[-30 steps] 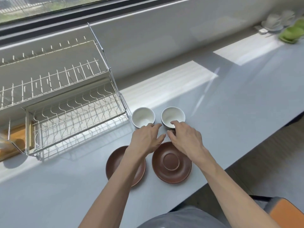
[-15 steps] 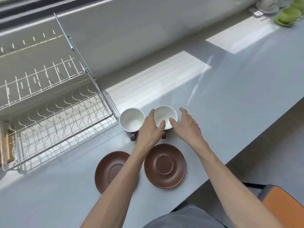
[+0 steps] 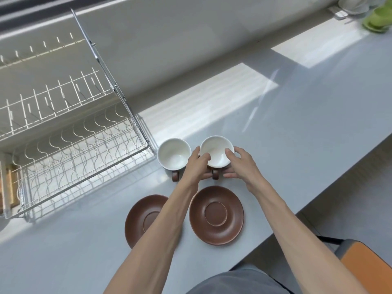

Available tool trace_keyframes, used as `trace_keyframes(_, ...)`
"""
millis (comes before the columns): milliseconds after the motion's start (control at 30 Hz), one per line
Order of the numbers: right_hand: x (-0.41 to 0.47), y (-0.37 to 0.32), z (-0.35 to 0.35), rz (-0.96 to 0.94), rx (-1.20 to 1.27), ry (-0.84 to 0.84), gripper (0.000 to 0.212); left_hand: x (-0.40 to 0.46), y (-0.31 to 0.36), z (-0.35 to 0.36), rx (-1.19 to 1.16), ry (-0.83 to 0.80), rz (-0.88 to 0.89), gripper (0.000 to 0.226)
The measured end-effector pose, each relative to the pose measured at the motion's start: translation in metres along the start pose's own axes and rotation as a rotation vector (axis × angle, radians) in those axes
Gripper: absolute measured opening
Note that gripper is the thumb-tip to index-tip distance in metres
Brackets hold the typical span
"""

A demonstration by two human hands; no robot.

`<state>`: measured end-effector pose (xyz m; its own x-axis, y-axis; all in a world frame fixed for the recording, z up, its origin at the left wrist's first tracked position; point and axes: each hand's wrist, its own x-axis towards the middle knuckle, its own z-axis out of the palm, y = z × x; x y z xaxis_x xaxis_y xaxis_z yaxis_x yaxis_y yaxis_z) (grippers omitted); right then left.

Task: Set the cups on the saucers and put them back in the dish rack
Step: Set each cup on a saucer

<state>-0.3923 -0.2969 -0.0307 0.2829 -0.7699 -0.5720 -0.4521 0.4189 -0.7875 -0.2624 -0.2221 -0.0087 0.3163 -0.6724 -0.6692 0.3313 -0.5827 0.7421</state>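
Both hands now close on the right cup [image 3: 216, 150]: the left hand [image 3: 196, 166] presses its near-left side with fingertips at the rim, and the right hand [image 3: 241, 164], which half a second ago lay open beside the cup, has come in so that its fingers touch the rim on the right and its thumb lies low by the handle. A second ago the two hands were bunched together at the near edge of this cup; they have since spread to either side of it. Judged from this, the grasp is formed and the lift onto a saucer is the step in hand, not yet begun, since the cup appears to stand on the worktop [image 3: 297, 134]. The left cup [image 3: 174, 152] stands untouched just beside it, close to the corner of the dish rack [image 3: 74, 149]. Each cup is white inside, brown outside, upright and empty, with a small brown handle turned toward the person. The right saucer [image 3: 216, 215] lies bare directly in front of the held cup, brown with a raised centre ring; the left saucer [image 3: 146, 219], partly hidden under the left forearm, lies just beside it. The lower tier of the rack is empty of crockery.
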Motion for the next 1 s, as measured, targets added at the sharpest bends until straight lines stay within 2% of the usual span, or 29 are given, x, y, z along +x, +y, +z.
trace_keyframes(200,-0.011,-0.002,-0.006,-0.049,-0.001,0.033,0.055,-0.012,0.000,0.000,-0.056,0.005,0.022,0.065)
trace_keyframes(500,-0.057,0.012,-0.007,-0.116,0.000,0.019,0.051,-0.064,-0.022,-0.006,-0.153,-0.022,0.082,0.058)
trace_keyframes(800,-0.106,0.055,0.006,-0.080,0.023,0.006,0.058,-0.101,-0.071,-0.019,-0.103,-0.037,0.057,0.046)
trace_keyframes(1000,-0.130,0.080,0.014,-0.057,0.030,0.021,0.037,-0.115,-0.105,-0.025,-0.083,-0.049,0.011,0.044)
